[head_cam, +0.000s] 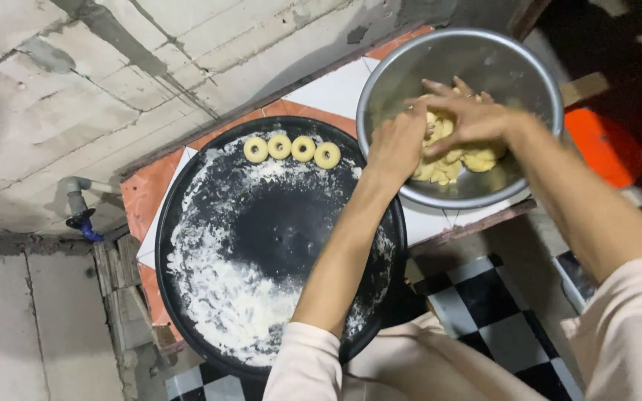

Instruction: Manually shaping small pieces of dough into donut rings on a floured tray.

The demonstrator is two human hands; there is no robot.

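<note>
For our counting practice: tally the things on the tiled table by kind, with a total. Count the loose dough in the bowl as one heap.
Dough rings on the tray: 4
Black round tray: 1
Metal bowl: 1
Dough heap, with the left hand and right hand on it: 1
Total: 7

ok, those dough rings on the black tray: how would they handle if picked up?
The four dough rings look soft and raw, so probably floppy, deforming if pinched. The thin ring shape suggests they may stretch or tear. Flour on the black tray should keep them from sticking, so they would likely slide.
</note>
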